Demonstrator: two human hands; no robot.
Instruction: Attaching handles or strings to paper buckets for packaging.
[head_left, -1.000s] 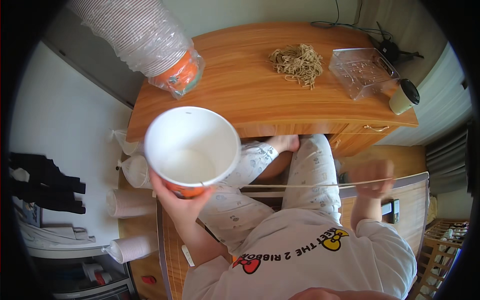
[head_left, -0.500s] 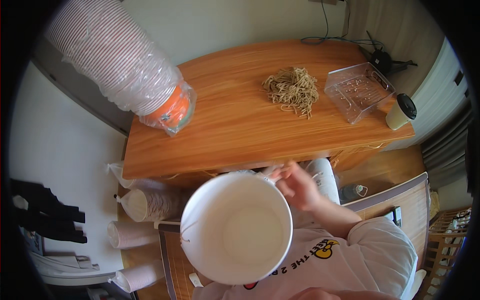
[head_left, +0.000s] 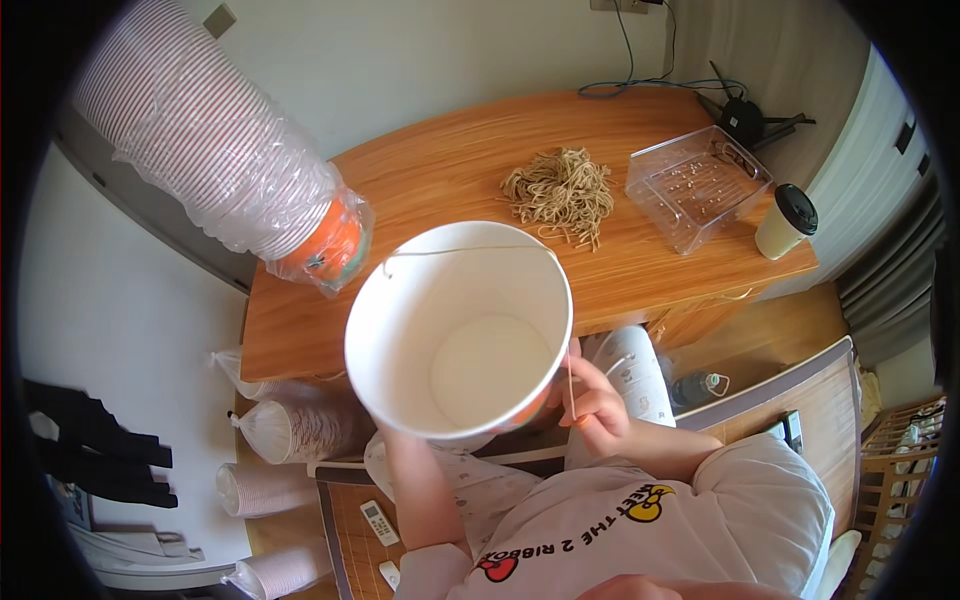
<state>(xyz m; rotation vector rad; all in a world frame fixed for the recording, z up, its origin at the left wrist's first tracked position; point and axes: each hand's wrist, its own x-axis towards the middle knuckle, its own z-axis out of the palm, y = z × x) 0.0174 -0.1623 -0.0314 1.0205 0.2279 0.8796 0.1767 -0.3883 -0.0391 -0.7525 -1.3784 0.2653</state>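
Observation:
A large white paper bucket (head_left: 395,350) is held up before me, tilted so its bare white inside shows. Some orange print shows low on its outer right side. A thin tan cord (head_left: 460,249) runs across the mouth from the left wall to the right rim. My left hand (head_left: 407,447) reaches up behind the bucket and supports it; most of its fingers are hidden. At the bucket's right side my right hand (head_left: 598,410) is closed, pinching a short length of cord between thumb and fingers.
On the wooden table (head_left: 430,170) lie a heap of tan cords (head_left: 560,195), a clear plastic tray (head_left: 690,195) with small pieces, a lidded cup (head_left: 787,222) and a black router (head_left: 742,122). A bagged stack of buckets (head_left: 220,140) leans at left. Bagged stacks (head_left: 290,432) stand below.
The bucket has moved up and tipped, now overlapping the table edge. The cord now crosses its mouth. My left forearm has come into view, and my right hand has lowered along the bucket's side.

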